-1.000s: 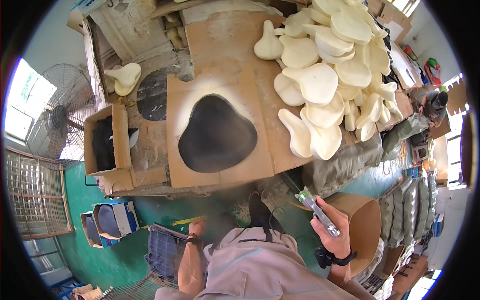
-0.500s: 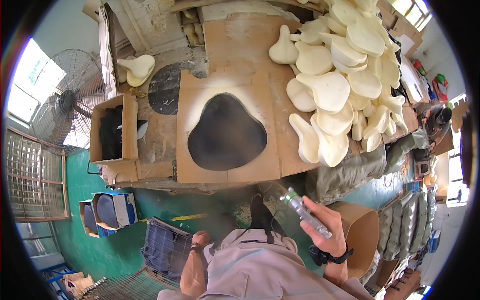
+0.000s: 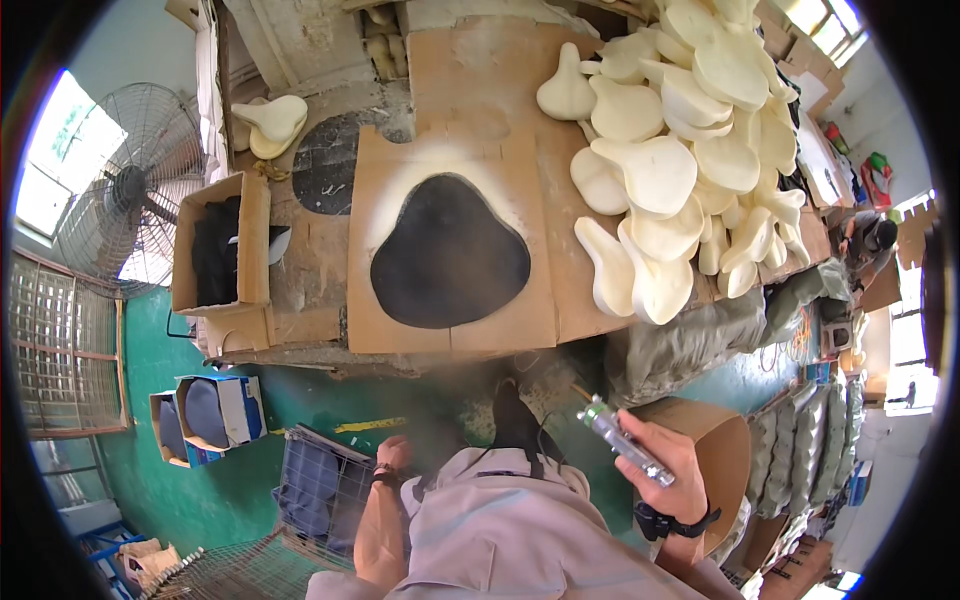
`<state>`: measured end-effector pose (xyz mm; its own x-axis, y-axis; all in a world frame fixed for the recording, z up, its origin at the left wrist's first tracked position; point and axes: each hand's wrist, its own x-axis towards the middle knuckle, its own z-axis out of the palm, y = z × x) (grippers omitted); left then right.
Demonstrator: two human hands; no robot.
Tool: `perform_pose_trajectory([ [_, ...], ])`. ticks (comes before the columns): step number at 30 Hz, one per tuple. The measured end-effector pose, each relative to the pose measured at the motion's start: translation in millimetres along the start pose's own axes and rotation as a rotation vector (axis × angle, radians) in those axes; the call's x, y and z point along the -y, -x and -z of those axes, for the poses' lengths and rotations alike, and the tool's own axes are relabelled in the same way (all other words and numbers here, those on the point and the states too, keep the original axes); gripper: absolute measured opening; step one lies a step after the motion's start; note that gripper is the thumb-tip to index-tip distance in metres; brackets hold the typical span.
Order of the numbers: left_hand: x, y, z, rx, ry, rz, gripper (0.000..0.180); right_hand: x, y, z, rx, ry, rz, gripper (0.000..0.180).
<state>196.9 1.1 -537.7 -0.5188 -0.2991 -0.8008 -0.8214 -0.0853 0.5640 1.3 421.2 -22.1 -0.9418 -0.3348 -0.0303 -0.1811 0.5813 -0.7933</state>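
My right hand [image 3: 668,462] is closed around a silver metal spray gun [image 3: 628,440] with a green collar and a thin tip. It is held out in front of the table's near edge, apart from the work. On the table lies a flat black seat cover piece [image 3: 450,255], rounded and three-lobed, on a cardboard sheet [image 3: 400,338]. Pale overspray edges the cardboard around its top. My left hand [image 3: 393,453] hangs beside my waist, fingers curled, with nothing visible in it. A wire basket [image 3: 345,465] of dark pieces stands close to it.
Cream foam bicycle saddle pads [image 3: 650,180] are heaped on the table's right side. A cardboard box [image 3: 258,240] of black pieces stands at left, near a big fan [image 3: 130,190]. An open carton [image 3: 715,440] is beside my right hand. A co-worker [image 3: 872,245] is far right.
My right hand and the spray gun have shifted slightly right. My left hand has risen a little beside my waist. The table appears slightly higher in view; the black piece lies as before.
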Motion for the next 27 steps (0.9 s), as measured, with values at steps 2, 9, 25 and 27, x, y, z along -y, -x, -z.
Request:
perform_pose_trajectory([
  [2, -15, 8, -4, 0.001, 0.072, 0.114, 0.022, 1, 1, -1, 0.003, 0.008, -0.009, 0.059],
  [9, 13, -2, -3, 0.040, -0.266, -0.195, 0.015, 5, 2, 2, 0.069, -0.016, -0.031, 0.054],
  [25, 52, -29, 2, 0.024, -0.356, -0.382, 0.014, 6, 9, 3, 0.032, 0.010, -0.063, 0.056],
  [27, 51, -29, 3, 0.074, -0.315, -0.335, 0.014, 8, 7, 4, -0.002, 0.002, -0.067, 0.057],
])
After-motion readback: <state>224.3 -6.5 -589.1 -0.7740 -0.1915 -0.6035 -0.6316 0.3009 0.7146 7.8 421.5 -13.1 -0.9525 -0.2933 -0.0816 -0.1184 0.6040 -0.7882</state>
